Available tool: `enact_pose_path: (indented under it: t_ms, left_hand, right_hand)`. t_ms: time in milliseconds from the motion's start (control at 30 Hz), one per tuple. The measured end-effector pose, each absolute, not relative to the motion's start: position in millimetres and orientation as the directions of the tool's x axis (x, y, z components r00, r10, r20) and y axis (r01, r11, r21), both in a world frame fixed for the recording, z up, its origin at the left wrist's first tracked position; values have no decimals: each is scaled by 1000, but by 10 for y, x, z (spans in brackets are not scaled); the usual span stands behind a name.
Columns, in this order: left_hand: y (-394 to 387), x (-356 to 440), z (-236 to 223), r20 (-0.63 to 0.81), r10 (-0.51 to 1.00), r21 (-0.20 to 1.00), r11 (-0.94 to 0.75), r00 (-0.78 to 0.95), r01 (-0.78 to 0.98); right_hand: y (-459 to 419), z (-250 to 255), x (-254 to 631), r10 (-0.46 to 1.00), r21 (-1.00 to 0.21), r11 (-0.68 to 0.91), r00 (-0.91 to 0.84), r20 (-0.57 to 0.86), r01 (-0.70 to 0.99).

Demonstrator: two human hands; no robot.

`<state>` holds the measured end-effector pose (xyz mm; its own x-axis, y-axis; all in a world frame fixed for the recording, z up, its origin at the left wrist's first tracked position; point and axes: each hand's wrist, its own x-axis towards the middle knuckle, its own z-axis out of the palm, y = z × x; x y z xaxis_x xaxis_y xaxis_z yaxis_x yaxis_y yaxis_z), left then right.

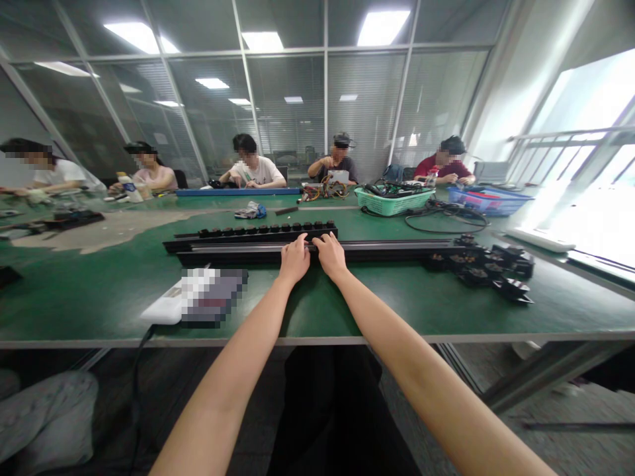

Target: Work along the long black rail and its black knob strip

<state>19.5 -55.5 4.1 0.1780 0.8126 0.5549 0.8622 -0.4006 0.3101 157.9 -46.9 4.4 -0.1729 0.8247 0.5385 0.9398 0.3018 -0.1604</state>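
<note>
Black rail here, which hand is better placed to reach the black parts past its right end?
Probably the right hand: it rests on the black rail closer to those black parts than the left hand does.

An electronics assembly workshop, with a long green-topped workbench (pixel 89 297) lined by seated workers (pixel 253 165), loose wiring (pixel 446 215), a green plastic basket (pixel 394 201) of cables, and glass partitions (pixel 288 99) with blinds under bright ceiling lights (pixel 381 30).

Head camera looks forward, down onto the black rail (pixel 377 253)
</note>
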Motion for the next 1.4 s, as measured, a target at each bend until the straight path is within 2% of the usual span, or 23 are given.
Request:
enact_pose_path:
  t_ms: [1033, 1200, 1400]
  left_hand:
    - [-576, 218, 57, 514, 832, 269, -386, 207, 883]
    - [-575, 213, 59, 491, 839, 231, -387, 237, 892]
    - [-531, 202, 24, 494, 830, 200, -399, 260, 895]
  right_hand:
    - [-573, 142, 1645, 867, -167, 223, -117, 485, 960]
    - [-583, 172, 1656, 902, -178, 181, -91, 422, 967]
    - [-570, 149, 1676, 898, -202, 203, -100, 429, 958]
